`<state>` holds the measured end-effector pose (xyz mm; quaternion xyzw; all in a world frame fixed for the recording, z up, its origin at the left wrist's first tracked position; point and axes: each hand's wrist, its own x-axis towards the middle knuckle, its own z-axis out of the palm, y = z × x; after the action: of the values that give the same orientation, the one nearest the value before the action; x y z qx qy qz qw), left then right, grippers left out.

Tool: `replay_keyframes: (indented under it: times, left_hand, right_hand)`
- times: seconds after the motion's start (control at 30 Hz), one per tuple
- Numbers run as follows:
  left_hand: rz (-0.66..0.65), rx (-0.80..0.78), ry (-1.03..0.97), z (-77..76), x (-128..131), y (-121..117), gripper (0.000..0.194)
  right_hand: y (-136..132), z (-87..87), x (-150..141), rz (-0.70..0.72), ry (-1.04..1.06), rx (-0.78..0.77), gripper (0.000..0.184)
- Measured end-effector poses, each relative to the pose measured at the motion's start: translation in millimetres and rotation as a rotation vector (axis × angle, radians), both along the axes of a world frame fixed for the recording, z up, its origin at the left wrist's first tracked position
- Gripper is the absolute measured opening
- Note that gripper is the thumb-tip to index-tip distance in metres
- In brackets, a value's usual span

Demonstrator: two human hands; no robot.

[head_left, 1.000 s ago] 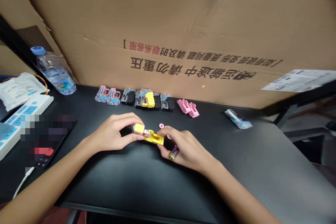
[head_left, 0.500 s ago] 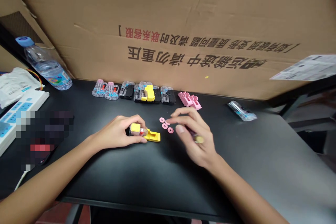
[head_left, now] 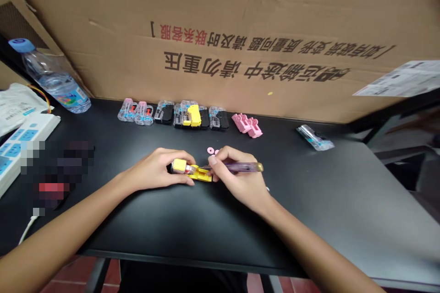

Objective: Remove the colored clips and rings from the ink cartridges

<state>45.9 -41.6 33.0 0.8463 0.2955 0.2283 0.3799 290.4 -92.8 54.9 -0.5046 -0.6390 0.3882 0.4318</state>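
Yellow-and-clear toy (head_left: 195, 173), one: fingers (head_left: 182, 154) of left hand (head_left: 154, 171) gripped it. Screwdriver (head_left: 244, 167), one: fingers of right hand (head_left: 242, 184) held it. Pink pieces (head_left: 246, 125), two: lay beyond.

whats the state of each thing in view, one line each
clear-and-yellow plastic device: held in left hand
purple-handled thin-shafted tool: held in right hand, pointing toward device
clear blue-capped plastic bottle: capped, partly filled
flat pink rings: loose, partly hidden by right hand
pink plastic parts: lying side by side
clear plastic packet: lying on black table
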Motion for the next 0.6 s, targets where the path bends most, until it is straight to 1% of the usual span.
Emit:
replay_keyframes:
  times: [0.1,0.23,0.3,0.37,0.47,0.6]
  left_hand:
    - [-0.012,0.014,-0.029,-3.1,1.7,-0.2,0.036]
    - [-0.007,0.014,-0.051,-6.3,3.1,-0.8,0.036]
    - [0.001,0.011,-0.050,-6.6,3.3,-0.9,0.036]
    - [0.006,0.011,-0.055,-6.8,3.3,-0.8,0.037]
    - [0.000,0.029,-0.069,-7.8,2.6,-1.1,0.039]
    - [-0.015,0.080,-0.068,-10.3,0.4,-2.1,0.040]
  right_hand:
    - [1.8,-4.4,-1.4,-0.007,0.005,-0.023,0.046]
    - [5.4,-6.7,0.3,0.058,0.017,-0.041,0.046]
    - [6.8,-7.1,0.2,0.066,0.026,-0.042,0.048]
    - [7.8,-7.9,-0.9,0.029,0.056,-0.070,0.050]
    - [8.2,-10.1,-3.3,-0.041,0.112,-0.151,0.051]
    - [7.1,-13.0,-5.4,-0.081,0.171,-0.211,0.052]
